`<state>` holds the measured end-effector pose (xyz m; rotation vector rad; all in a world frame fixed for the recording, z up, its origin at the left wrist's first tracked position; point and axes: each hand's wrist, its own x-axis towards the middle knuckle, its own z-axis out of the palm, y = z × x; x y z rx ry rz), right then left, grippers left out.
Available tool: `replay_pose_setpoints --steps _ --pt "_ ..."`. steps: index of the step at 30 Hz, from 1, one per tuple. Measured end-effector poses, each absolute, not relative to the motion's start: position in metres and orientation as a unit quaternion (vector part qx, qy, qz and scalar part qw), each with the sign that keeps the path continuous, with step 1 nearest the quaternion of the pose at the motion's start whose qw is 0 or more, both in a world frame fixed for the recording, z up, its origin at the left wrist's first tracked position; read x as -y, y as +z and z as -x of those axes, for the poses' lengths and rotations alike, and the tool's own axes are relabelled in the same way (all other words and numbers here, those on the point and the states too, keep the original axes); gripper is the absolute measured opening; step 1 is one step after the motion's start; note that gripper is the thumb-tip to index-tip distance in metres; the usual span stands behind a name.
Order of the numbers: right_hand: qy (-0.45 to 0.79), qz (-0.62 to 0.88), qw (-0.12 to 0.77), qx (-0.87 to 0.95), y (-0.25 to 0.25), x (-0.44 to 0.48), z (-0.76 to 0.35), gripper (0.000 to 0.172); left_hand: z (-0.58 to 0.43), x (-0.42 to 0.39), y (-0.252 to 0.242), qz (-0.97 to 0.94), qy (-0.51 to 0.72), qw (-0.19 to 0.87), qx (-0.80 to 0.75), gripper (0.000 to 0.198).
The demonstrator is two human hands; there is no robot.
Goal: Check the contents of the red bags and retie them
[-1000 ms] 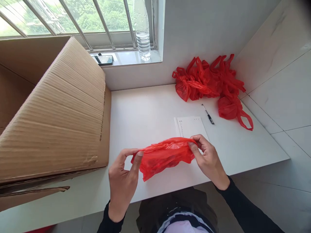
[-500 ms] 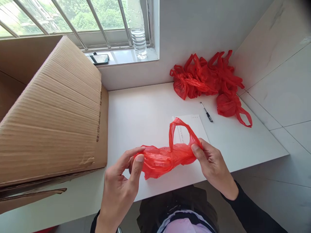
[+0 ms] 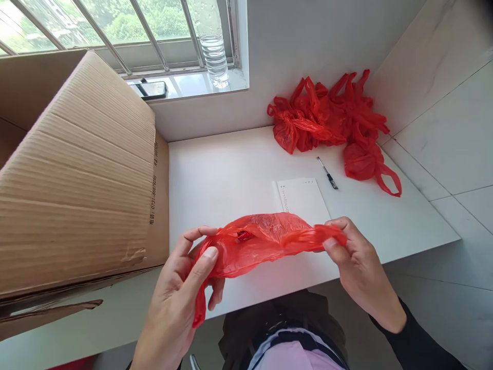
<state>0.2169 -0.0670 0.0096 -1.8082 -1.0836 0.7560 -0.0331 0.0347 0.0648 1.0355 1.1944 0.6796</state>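
Note:
A thin red plastic bag (image 3: 265, 241) is stretched sideways between my two hands, above the front part of the white table. My left hand (image 3: 185, 277) grips its left end between thumb and fingers, and a strip of the bag hangs down below the palm. At the other end, the thumb and fingers of my right hand (image 3: 354, 257) pinch the gathered plastic. Just behind the bag lies a white notebook (image 3: 302, 195), its lower part hidden by the plastic. A black and clear pen (image 3: 328, 173) rests to the notebook's right.
A large open cardboard box (image 3: 84, 169) takes up the left side of the table (image 3: 215, 174). Several knotted red bags (image 3: 319, 118) are heaped against the back wall, near the tiled right wall. On the windowsill stand a water bottle (image 3: 214, 51) and a phone (image 3: 153, 90).
My hands have moved apart, pulling the bag out longer and flatter. The handle loop that stood up over the notebook no longer shows there. The view has shifted slightly.

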Motion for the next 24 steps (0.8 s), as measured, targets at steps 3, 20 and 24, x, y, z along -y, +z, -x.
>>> replay_pose_setpoints --steps 3,20,24 --pt "0.262 0.762 0.37 0.462 0.017 0.079 -0.218 0.038 0.033 -0.028 0.055 -0.477 0.284 0.59 -0.586 0.038" --pt "0.193 0.634 0.143 0.735 0.031 0.021 -0.167 0.048 0.015 -0.037 0.026 -0.481 0.331 0.583 -0.565 0.032" --pt "0.108 0.631 0.194 0.744 0.045 0.019 -0.161 0.051 0.01 -0.041 0.024 -0.494 0.343 0.581 -0.548 0.032"
